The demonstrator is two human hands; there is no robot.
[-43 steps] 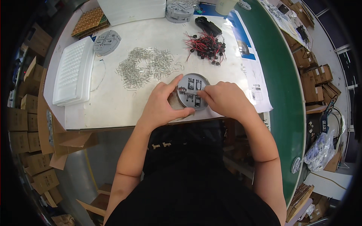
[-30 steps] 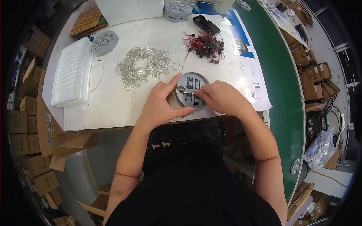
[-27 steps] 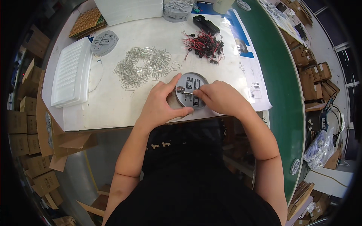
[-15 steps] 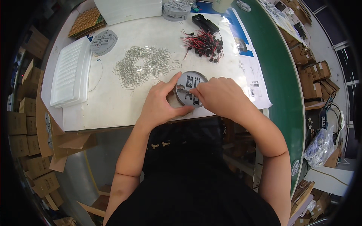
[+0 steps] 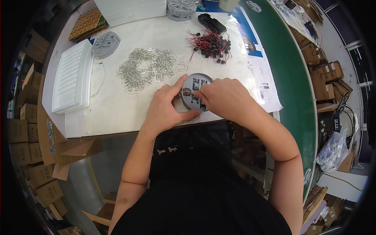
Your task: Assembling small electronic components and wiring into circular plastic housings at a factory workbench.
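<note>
At the table's front edge lies a round grey plastic housing [image 5: 189,83] with slots and small metal parts inside its raised rim. My left hand [image 5: 164,107] is curled round its left side, thumb along the near rim and forefinger at the far left, gripping it. Over the right half of the housing, my right hand [image 5: 227,98] is closed, its fingertips pressed together down at the slots. Whatever those fingertips pinch is hidden. Beyond my left hand spreads a pile of small bent metal pins [image 5: 137,70]. Farther right sits a heap of black components with red wires [image 5: 211,45].
A white foam tray [image 5: 70,76] stands at the left, beside another grey housing [image 5: 105,44]. Stacked housings [image 5: 182,9], a white foam box [image 5: 131,11] and a black elongated object [image 5: 212,23] are at the back. A green surface [image 5: 291,74] runs along the right.
My right hand has shifted very slightly left over the housing. My left hand keeps its grip, and the view has moved a little.
</note>
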